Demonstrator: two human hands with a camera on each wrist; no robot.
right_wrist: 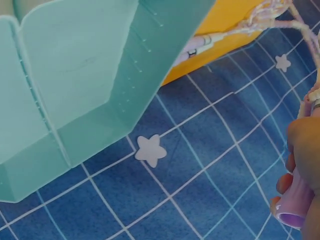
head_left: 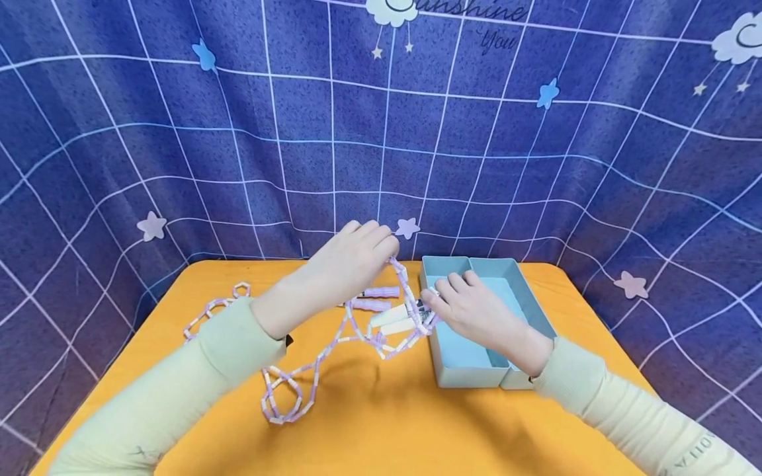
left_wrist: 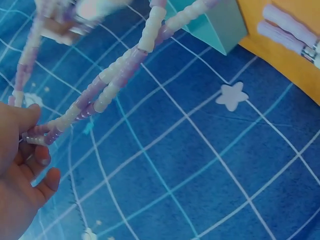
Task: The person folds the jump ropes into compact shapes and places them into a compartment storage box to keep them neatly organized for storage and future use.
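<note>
My left hand (head_left: pixel 354 254), raised over the middle of the table, pinches a doubled strand of a purple-and-white beaded jump rope (left_wrist: pixel 150 37). The rope hangs in loops, and part of it trails left onto the table. Over the box's left side, my right hand (head_left: pixel 479 311) grips a purple jump rope handle (right_wrist: pixel 296 207), fingers curled round it, its hollow end showing in the right wrist view. Two more purple handles (head_left: pixel 381 291) lie on the table behind the hanging rope. White pieces (head_left: pixel 395 324) show through the loops; their kind is unclear.
A pale blue box (head_left: pixel 470 378) with a divider stands on the right of the orange-covered table (head_left: pixel 381 436). More beaded rope (head_left: pixel 202 311) lies at the left, partly hidden by my left sleeve. A blue gridded curtain (head_left: pixel 333 158) surrounds the table at back and sides.
</note>
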